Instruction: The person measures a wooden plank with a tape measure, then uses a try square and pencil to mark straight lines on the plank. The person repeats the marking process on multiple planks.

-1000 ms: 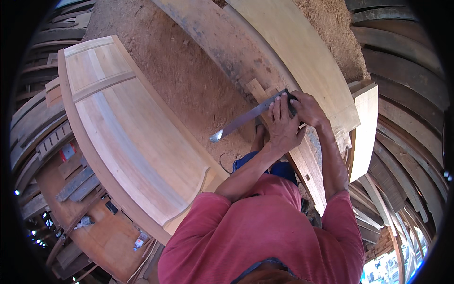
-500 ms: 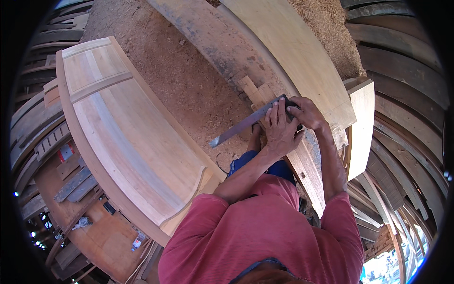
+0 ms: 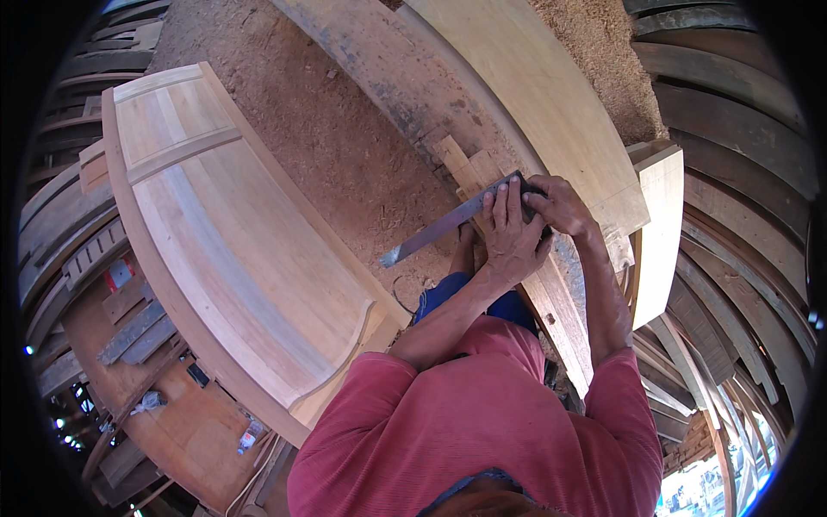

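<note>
A long, flat metal blade (image 3: 435, 228) slants down to the left from my hands, with a bright tip at its free end. At its upper end is a dark block (image 3: 531, 207), mostly covered by my fingers; I cannot tell whether the two are one tool. My left hand (image 3: 514, 239) presses on the blade's upper end, its fingers stretched over blade and block. Curled round the block's right side is my right hand (image 3: 562, 207). Both hands are above wood scraps (image 3: 469, 168) on a worn, stained plank (image 3: 405, 95).
A panelled wooden door (image 3: 250, 233) lies to the left. Beyond my hands a pale board (image 3: 534, 95) rests along the plank. A white-faced wooden piece (image 3: 661, 233) stands at right, before stacked dark planks (image 3: 732, 129). Sawdust covers the ground (image 3: 276, 86); a plastic bottle (image 3: 251, 436) lies lower left.
Almost nothing differs. Both hands keep their hold, and the blade's free tip has shifted very slightly to the left.
</note>
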`<action>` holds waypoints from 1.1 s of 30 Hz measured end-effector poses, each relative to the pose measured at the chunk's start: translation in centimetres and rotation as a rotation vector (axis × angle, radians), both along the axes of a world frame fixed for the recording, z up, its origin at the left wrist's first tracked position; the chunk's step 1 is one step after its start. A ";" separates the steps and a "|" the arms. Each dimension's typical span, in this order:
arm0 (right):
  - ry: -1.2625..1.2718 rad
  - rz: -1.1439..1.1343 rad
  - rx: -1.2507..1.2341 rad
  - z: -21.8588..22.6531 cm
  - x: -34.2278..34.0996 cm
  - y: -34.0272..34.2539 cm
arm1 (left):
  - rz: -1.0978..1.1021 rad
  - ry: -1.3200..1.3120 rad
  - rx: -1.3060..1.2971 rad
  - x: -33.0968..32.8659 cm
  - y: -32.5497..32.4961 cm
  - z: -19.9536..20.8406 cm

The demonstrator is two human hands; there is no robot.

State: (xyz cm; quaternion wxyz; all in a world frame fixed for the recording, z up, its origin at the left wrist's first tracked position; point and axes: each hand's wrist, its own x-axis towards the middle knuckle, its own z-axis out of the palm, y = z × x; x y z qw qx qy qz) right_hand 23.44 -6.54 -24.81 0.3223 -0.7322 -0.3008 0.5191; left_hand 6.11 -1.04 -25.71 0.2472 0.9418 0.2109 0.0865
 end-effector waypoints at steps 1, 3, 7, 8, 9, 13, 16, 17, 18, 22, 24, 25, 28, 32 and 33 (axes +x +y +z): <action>-0.003 -0.003 0.010 -0.1 0.0 0.0 | 0.002 -0.006 0.005 0.0 0.0 -0.1; -0.010 -0.008 0.029 -0.3 -0.2 -0.1 | 0.006 -0.018 0.014 0.0 -0.1 -0.2; -0.060 0.005 0.048 0.2 -0.2 0.1 | 0.002 -0.012 0.020 0.0 -0.1 -0.3; -0.057 0.005 0.038 0.1 -0.1 0.1 | -0.006 -0.007 0.009 0.0 -0.1 -0.4; -0.054 0.005 0.029 0.0 -0.1 0.0 | -0.014 -0.003 -0.002 -0.1 0.0 -0.4; -0.045 -0.007 0.044 -0.1 -0.1 0.1 | -0.021 0.004 -0.021 0.1 0.2 0.1; -0.002 -0.028 0.030 -0.6 -0.2 0.0 | -0.020 -0.004 -0.011 0.2 0.1 -0.2; 0.005 -0.036 0.031 -0.6 -0.2 0.0 | -0.019 -0.010 -0.006 0.2 0.1 -0.3; 0.012 -0.045 0.032 -0.6 -0.3 0.0 | -0.018 -0.016 -0.001 0.2 0.0 -0.4; -0.016 -0.032 0.017 -0.2 -0.2 0.1 | -0.015 -0.023 0.005 0.2 0.0 -0.4; -0.008 -0.029 0.001 -0.1 -0.2 0.2 | -0.014 -0.030 0.007 0.2 0.0 -0.5; -0.002 -0.035 0.006 -0.3 -0.2 0.1 | -0.013 -0.030 0.007 0.2 0.0 -0.5; 0.003 -0.046 0.015 -0.8 -0.3 -0.1 | -0.010 -0.026 0.009 0.1 -0.1 -0.6; -0.007 -0.043 0.005 -0.7 -0.3 0.1 | -0.005 -0.026 0.014 0.1 -0.2 -0.7; -0.005 -0.043 -0.001 -0.5 -0.3 0.2 | -0.003 -0.027 0.015 0.1 -0.2 -0.7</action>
